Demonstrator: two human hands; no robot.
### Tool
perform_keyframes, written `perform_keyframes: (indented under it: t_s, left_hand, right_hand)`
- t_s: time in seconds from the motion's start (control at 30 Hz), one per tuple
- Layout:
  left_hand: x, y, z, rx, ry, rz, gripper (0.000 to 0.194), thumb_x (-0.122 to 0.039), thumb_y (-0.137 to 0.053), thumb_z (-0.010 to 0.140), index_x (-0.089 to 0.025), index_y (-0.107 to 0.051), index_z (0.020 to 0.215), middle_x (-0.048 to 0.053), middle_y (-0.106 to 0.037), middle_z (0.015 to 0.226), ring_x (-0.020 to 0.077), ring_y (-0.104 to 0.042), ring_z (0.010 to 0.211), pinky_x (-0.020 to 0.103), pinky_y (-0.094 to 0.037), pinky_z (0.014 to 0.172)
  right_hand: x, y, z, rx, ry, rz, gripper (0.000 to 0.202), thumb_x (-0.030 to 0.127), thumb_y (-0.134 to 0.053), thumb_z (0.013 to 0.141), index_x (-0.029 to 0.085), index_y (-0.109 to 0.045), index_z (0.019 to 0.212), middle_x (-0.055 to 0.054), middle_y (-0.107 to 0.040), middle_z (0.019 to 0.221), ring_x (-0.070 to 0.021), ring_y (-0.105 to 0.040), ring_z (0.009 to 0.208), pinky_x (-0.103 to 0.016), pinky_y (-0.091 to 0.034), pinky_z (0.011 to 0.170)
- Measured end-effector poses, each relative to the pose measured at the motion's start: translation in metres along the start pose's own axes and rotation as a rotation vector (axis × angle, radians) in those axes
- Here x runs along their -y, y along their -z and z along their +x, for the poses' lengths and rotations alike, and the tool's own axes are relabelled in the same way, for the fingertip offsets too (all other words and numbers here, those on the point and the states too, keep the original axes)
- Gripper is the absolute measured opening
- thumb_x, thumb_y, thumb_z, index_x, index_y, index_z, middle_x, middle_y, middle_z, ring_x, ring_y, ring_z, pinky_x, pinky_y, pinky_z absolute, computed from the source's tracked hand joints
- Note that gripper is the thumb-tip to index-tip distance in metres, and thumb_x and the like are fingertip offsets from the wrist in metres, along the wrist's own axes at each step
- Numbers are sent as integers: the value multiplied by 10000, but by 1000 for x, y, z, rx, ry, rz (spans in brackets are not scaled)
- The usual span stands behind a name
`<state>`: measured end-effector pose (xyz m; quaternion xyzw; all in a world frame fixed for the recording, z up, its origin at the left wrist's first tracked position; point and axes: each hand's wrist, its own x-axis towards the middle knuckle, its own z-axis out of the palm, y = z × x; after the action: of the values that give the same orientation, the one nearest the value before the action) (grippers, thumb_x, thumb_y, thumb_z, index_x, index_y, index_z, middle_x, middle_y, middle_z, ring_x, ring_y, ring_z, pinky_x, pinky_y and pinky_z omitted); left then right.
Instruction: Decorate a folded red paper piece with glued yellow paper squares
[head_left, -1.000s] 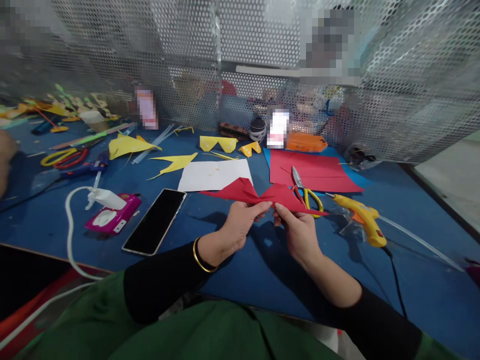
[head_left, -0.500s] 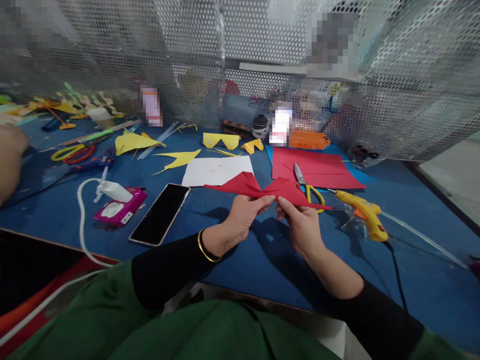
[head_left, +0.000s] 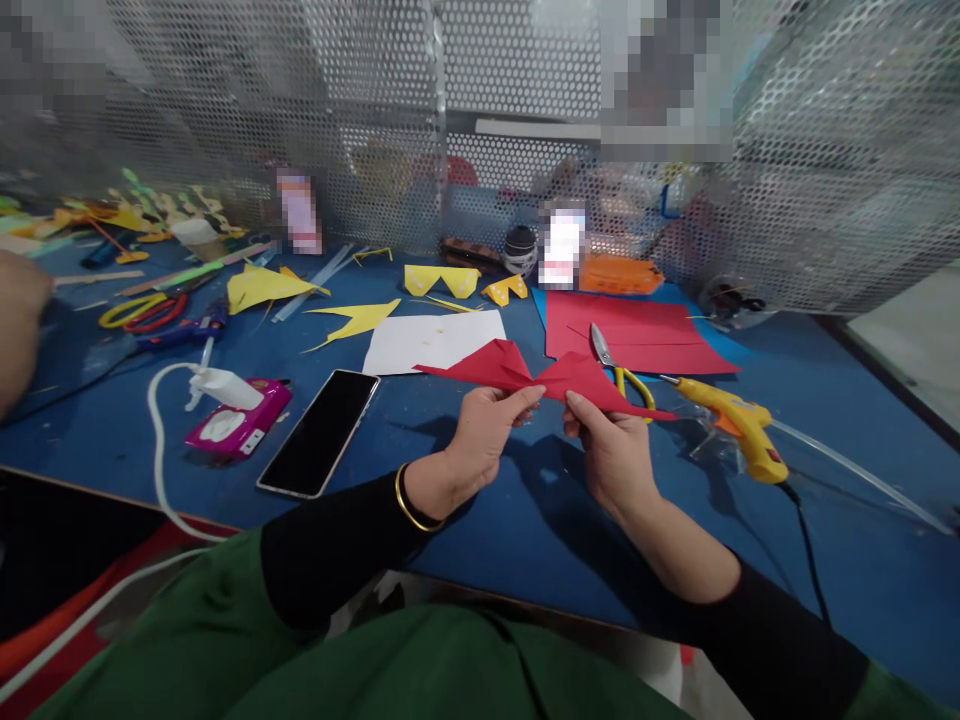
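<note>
A folded red paper piece (head_left: 581, 377), shaped like two pointed wings, is held above the table between both hands. My left hand (head_left: 487, 430) pinches its lower edge near the middle, thumb on top. A little to the right, my right hand (head_left: 611, 450) grips the same edge between thumb and fingers. Just beyond the paper lie a white sheet (head_left: 405, 345) and scissors with yellow handles (head_left: 634, 395), partly covered by the red piece. Flat red sheets (head_left: 645, 330) are behind the scissors.
A yellow glue gun (head_left: 739, 425) lies at right, its cord trailing forward. At left are a phone (head_left: 321, 432), a purple power strip (head_left: 240, 415) and another pair of scissors (head_left: 142, 312). Yellow paper shapes (head_left: 442, 280) stand farther back. Another person's hand (head_left: 19, 330) is at far left.
My right hand has slid slightly right along the paper, away from the left thumb. The red piece has tilted and shifted a little to the right.
</note>
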<state>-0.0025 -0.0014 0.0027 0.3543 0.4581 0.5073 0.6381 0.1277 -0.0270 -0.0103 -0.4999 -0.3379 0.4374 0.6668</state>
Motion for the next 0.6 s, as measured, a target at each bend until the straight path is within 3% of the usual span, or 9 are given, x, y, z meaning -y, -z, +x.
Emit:
perform_keyframes:
  t_s: [0.4,0.6]
  left_hand:
    - [0,-3,-5,41,-30,-88,259,-338,-887,588,-155,-704,589,-16,-629,576,95,-501,570,257,-391,607]
    - [-2,-1,0,1,11,-94,234,-314,-892,580,-147,-730,606,10,-667,598,106,-547,595,257,-408,628]
  right_hand:
    - [2,-5,-2,28,-2,28,278,370,-869,625,182,-666,601,17,-615,555,-97,-499,489,-267,-419,509]
    - [-1,-1,3,-68,-27,34,326,452,-865,647,171,-709,591,-12,-639,549,-102,-524,488,-262,-433,514]
